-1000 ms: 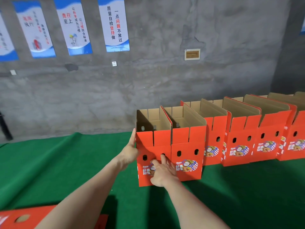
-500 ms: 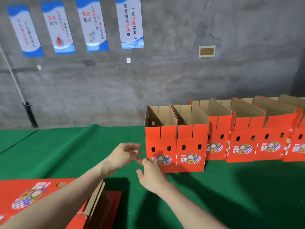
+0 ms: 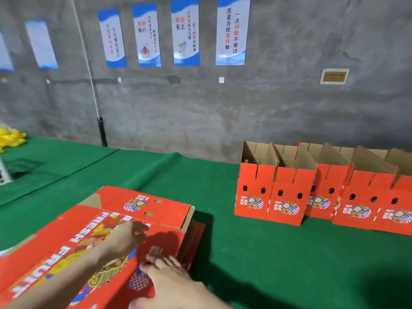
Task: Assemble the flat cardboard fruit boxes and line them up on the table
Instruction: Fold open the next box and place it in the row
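Two grips over flat stack (image 3: 165,210): left grip (image 3: 127,237) curled, hold unclear; right grip (image 3: 174,279) apart, flat on its top, likely to peel one off; assembled row (image 3: 287,197) well right of both.

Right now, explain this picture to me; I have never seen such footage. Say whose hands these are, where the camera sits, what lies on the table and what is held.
No machine here: a person works bare-handed, and one camera on their head looks down at the hands. On the green table lies a stack of flat boxes, and at the right stands a row of assembled boxes, tops open. The left hand and right hand both reach onto the top flat box; blur hides whether either grips it.
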`<action>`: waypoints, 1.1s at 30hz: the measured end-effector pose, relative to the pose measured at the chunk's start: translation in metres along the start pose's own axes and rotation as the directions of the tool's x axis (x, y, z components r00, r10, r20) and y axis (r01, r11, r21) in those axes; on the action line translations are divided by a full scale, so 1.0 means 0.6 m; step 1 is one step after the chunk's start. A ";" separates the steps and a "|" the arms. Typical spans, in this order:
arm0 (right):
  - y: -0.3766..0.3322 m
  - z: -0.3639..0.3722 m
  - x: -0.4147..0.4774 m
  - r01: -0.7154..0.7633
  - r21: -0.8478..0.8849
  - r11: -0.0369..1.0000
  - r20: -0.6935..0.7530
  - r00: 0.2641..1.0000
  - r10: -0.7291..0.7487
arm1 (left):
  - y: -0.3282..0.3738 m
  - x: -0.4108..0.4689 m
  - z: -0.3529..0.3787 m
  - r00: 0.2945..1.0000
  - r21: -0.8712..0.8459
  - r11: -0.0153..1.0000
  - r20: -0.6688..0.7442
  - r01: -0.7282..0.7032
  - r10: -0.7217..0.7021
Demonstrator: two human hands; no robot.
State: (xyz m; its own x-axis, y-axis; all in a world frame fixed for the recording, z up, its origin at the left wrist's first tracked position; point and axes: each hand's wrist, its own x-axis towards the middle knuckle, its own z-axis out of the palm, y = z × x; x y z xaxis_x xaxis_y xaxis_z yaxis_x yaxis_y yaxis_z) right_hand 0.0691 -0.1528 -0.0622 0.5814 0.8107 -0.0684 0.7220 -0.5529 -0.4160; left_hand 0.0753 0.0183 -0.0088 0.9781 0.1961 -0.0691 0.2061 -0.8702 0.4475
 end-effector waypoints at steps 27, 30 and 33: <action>0.133 -0.084 -0.273 -0.370 -0.187 0.910 -0.340 0.894 0.294 | 0.200 -0.142 0.083 0.942 0.087 0.945 0.153 -0.315 0.299; 0.165 -0.098 -0.338 -0.431 -0.120 0.895 -0.412 0.841 0.350 | 0.220 -0.139 0.047 0.990 0.228 0.971 -0.094 -0.077 0.101; 0.193 -0.099 -0.411 -0.471 -0.074 0.879 -0.463 0.797 0.388 | 0.220 -0.136 0.032 0.974 -0.171 0.975 -0.154 0.141 -0.168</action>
State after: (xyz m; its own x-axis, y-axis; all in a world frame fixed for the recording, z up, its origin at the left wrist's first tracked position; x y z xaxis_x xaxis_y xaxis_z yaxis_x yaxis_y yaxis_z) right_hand 0.0315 -0.4279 -0.0399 0.9170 0.3426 0.2044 0.3888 -0.8820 -0.2663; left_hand 0.0229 -0.1211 0.0387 0.9136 0.4066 -0.0048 0.3341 -0.7439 0.5787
